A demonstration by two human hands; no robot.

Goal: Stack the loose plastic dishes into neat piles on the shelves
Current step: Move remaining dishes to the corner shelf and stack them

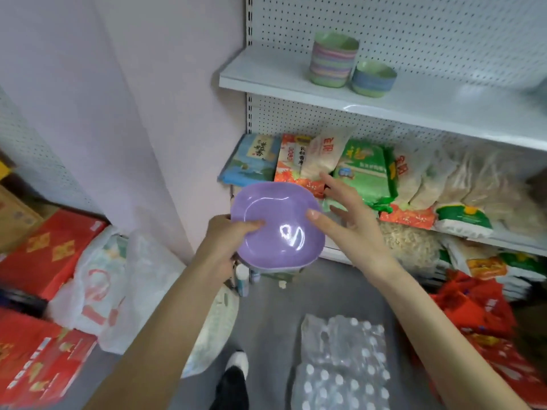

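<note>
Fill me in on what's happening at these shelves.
A person grips a purple plastic dish by its left rim with the left hand, in front of the shelves. The right hand is open, fingers spread, thumb on the dish's right edge. On the upper shelf stand a tall pile of bowls and a short pile beside it. The dish is not yet shelved.

From here the purple dish [276, 223] hides the fingers of the left hand [220, 242]; what lies under it I can't make out. The bags [473, 184] rightward are blurred.
</note>
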